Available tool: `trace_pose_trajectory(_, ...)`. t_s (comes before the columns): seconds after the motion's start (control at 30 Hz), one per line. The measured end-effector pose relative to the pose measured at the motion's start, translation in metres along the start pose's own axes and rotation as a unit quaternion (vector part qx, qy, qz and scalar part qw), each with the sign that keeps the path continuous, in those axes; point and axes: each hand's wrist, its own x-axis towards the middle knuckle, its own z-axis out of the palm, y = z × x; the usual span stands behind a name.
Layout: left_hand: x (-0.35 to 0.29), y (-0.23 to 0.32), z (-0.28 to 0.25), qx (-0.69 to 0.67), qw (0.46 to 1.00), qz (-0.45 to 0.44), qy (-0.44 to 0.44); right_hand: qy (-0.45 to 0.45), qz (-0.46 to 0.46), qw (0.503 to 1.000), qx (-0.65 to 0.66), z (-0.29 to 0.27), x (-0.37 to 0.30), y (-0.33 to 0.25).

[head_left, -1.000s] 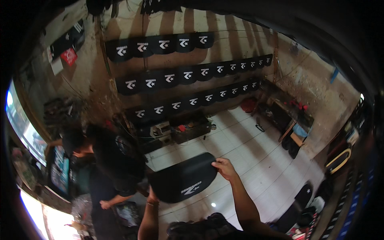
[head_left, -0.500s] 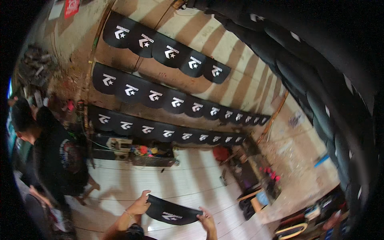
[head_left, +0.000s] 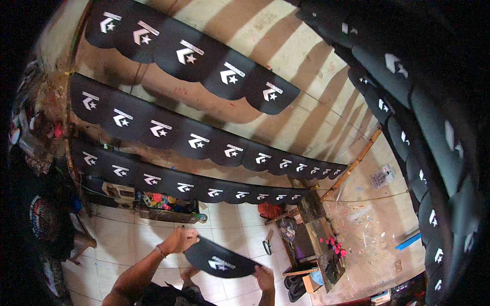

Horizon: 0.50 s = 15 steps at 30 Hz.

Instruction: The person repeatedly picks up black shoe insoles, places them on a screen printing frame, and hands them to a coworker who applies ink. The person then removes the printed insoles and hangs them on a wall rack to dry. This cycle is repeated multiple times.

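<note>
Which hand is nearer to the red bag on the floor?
Right. The right hand grips the black flap's end, below the red bag; the left hand holds the other end, farther away.

left hand [head_left: 178, 239] raised, fingers seemingly curled; right hand [head_left: 265, 279] lower

a white printed sheet [head_left: 383, 176] lies on the floor beside a bamboo pole [head_left: 352, 166].

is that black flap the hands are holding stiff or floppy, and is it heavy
Probably bendy but not limp: the black flap spans between the left hand and right hand with little sag. Likely light, since it is thin and held only at its ends. It looks matte, so it seems unlikely to slip.
</note>
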Motion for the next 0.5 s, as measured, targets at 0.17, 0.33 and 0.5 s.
trace_pose_trajectory(0.17,0.156,0.049,0.011,-0.052,0.997,-0.062,0.02,0.04,-0.139,0.989,-0.032,-0.022,0.129,-0.125)
trace_pose_trajectory(0.33,0.337,0.154,-0.037,-0.006,0.979,0.18,0.098,-0.072,-0.311,0.943,0.097,-0.04,0.273,-0.337)
trace_pose_trajectory(0.5,0.495,0.26,-0.079,-0.019,0.898,0.406,0.167,-0.081,-0.531,0.834,0.126,-0.039,0.38,-0.55)
